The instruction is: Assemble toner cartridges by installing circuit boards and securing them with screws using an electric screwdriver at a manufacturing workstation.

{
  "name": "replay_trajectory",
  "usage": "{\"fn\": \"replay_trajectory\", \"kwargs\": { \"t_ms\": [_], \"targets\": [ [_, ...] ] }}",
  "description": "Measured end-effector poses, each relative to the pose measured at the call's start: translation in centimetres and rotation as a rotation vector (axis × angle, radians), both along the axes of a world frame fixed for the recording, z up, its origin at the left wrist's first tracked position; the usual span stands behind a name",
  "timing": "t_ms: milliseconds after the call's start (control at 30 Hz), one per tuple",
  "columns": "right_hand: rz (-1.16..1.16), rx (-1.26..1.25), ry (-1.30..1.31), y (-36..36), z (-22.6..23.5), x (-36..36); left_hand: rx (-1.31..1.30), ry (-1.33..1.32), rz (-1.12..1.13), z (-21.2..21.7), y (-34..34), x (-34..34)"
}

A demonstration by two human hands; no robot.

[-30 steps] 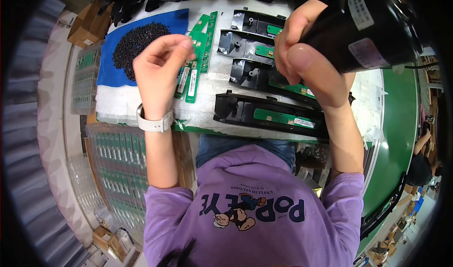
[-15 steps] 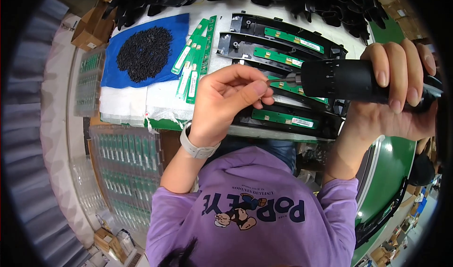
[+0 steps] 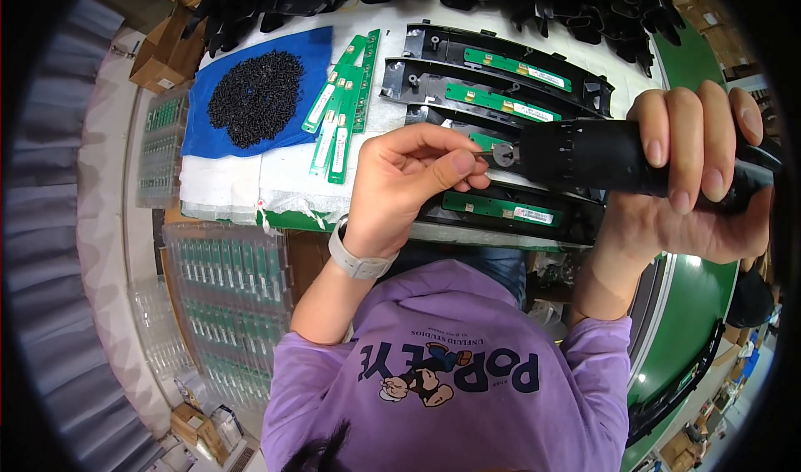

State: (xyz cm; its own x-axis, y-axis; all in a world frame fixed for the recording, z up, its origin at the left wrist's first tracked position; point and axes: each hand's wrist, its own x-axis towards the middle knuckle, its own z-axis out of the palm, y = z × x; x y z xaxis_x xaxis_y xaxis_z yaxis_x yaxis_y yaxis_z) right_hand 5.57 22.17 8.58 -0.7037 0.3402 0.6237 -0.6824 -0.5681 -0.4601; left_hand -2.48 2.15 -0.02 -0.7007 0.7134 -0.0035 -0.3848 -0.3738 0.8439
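The black electric screwdriver (image 3: 617, 157) lay sideways in the air above the bench, its metal tip (image 3: 501, 154) pointing to your left; your right hand (image 3: 692, 180) was wrapped around its body, fingers curled closed over the barrel; your left hand (image 3: 409, 184) met the tip, thumb and forefinger pinched together on something too small to make out; beneath both hands sat a row of long black plastic housings (image 3: 501, 84), each carrying a narrow green circuit board (image 3: 517, 68); further to your left, loose green boards (image 3: 342, 109) lay fanned on white padding (image 3: 250, 180); beside them a blue cloth (image 3: 317, 55) held a heap of small black screws (image 3: 254, 97).
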Motion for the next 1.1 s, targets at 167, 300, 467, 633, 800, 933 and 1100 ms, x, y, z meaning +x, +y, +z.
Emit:
{"fn": "replay_trajectory", "kwargs": {
  "t_ms": [167, 300, 467, 633, 800, 933, 1100],
  "targets": [
    [-0.034, 0.133, 0.004, -0.5, 0.2, -0.1, -0.003, -0.054, -0.028, 0.1, -0.4, -0.1],
    [0.013, 0.234, 0.076, -1.1, 0.3, -0.3, -0.048, -0.013, -0.057, 0.3, -0.2, -0.1],
    [0.058, 0.056, 0.028, -1.0, 0.0, -0.2, -0.051, -0.008, -0.040, 0.5, -0.4, 0.0],
    [0.080, -0.087, -0.035, -0.3, -0.1, 0.6, -0.283, 0.173, -0.069, 1.8, 0.6, 0.9],
    [-0.004, 0.256, -0.173, 3.3, 0.0, 2.7, -0.551, 0.815, 0.307, 1.3, 0.7, 0.6],
    [-0.238, 0.535, -0.321, 5.0, -1.2, 4.2, -0.553, 1.058, 0.352, 1.2, 1.4, 0.3],
    [-0.314, 0.503, -0.340, 5.8, -2.5, 4.2, -0.523, 1.107, 0.336, 0.5, 2.6, 0.3]
  ]
}}
